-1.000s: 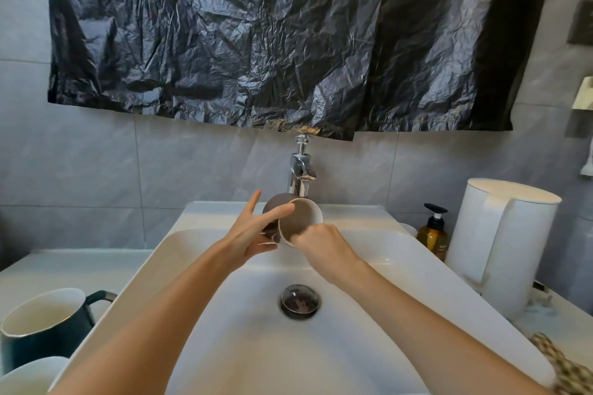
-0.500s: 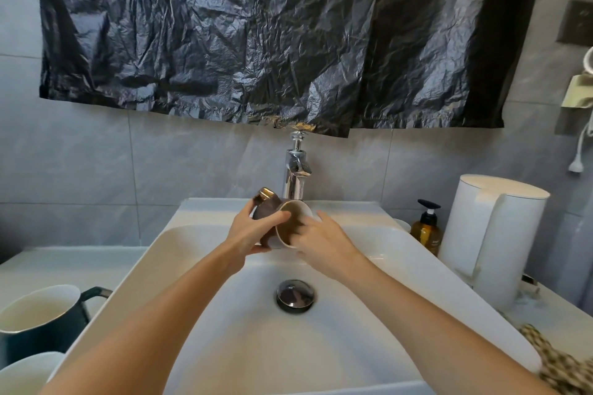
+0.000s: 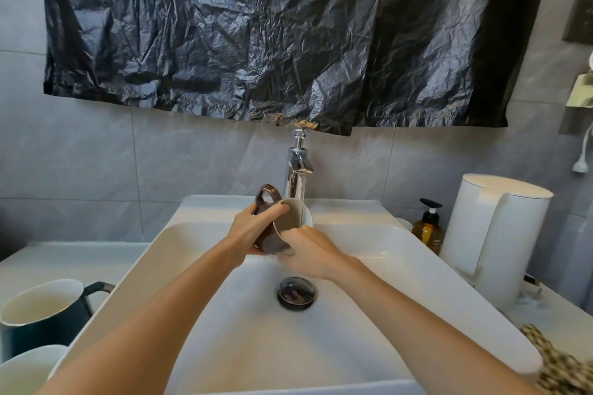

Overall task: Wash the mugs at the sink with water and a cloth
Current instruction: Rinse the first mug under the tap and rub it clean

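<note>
Brown mug (image 3: 271, 234) tilted under the tap (image 3: 296, 170), my left hand (image 3: 253, 229) clasping it so water enters; right hand (image 3: 308, 253) curls at its rim.

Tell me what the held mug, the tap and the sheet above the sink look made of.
Mug: likely glazed ceramic, matte brown outside, pale inside. Tap: polished metal, probably chrome, with mirror-like reflections. Sheet: thin black plastic film, crinkled and glossy.

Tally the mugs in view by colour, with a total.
Brown mug, held under the tap by left hand and right hand: 1
Dark green mug, left of the sink: 1
White mug, only partly in view: 1
Total: 3
</note>
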### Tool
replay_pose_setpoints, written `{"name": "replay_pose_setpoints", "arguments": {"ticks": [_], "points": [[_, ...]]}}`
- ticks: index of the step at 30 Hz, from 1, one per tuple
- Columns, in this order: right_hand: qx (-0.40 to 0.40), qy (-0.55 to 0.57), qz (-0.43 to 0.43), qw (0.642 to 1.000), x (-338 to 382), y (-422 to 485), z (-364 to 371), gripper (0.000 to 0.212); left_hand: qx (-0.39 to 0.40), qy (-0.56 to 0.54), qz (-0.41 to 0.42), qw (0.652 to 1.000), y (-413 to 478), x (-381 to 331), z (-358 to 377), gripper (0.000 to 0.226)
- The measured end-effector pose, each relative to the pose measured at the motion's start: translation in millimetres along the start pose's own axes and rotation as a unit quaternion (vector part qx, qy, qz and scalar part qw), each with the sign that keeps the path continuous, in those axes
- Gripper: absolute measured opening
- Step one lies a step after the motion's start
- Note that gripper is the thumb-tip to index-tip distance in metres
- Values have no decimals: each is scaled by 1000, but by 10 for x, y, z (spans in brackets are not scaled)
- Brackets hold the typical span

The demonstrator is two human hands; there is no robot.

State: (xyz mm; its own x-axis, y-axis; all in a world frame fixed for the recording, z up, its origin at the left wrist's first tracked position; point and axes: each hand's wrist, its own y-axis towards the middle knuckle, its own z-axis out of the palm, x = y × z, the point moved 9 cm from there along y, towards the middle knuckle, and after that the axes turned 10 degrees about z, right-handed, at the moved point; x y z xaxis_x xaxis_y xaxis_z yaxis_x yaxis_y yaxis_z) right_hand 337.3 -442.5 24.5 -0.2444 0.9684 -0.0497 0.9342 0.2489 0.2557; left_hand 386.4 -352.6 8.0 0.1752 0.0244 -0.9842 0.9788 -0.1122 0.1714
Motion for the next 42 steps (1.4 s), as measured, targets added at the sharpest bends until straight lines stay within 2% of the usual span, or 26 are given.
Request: {"name": "replay_pose_setpoints", "arguments": {"ticks": [4,7,10,12,14,16,18,20,22,25,28,30,32,35,36,38,40,42], "points": [[-75,-155,4,985,-83,40,-116,30,7,12,8,1000,-2,-49,7,50],[-49,-125,10,991,4,48,-94,33,19,-1,16,1000,1,-52,75,45],[-87,-46,13,995,108,22,-171,22,16,-62,9,998,-14,-70,101,56],[-84,5,7,996,125,-1,-147,20,11,-58,26,998,2,-100,77,54],[-59,-19,-17,998,108,-36,-80,21,2,-31,38,999,5,-106,28,40],[-90,-108,-51,989,68,-71,-118,21,0,-9,32,999,8,-78,-3,31],[-111,-172,-54,977,15,-83,-173,18,7,-4,27,1000,-3,-87,15,30],[-100,-198,-58,973,80,-70,-168,23,20,-23,24,999,-7,-110,50,40],[-84,-160,-39,983,148,-57,-208,22,20,-55,21,998,-8,-102,74,54],[-64,-54,-29,996,126,-56,-193,28,-9,-59,38,997,2,-92,34,43],[-86,-108,-28,990,13,-83,-181,24,-16,-29,44,998,13,-94,-5,42],[-91,-185,-31,978,8,-77,-184,20,-4,-32,38,999,5,-95,17,54],[-74,-170,-29,982,81,-52,-180,20,14,-59,39,997,-4,-119,58,65],[-59,-26,-22,998,163,-64,-210,24,15,-65,60,996,24,-145,42,48],[-58,-21,-32,998,171,-80,-199,26,7,-55,62,997,32,-139,12,40],[-79,-78,-35,993,118,-94,-198,29,-2,-30,58,998,57,-117,-34,35],[-91,-145,-33,985,76,-87,-192,28,2,-35,54,998,42,-125,-26,42],[-92,-155,-30,983,130,-57,-206,28,9,-72,55,996,16,-153,16,52]]}}
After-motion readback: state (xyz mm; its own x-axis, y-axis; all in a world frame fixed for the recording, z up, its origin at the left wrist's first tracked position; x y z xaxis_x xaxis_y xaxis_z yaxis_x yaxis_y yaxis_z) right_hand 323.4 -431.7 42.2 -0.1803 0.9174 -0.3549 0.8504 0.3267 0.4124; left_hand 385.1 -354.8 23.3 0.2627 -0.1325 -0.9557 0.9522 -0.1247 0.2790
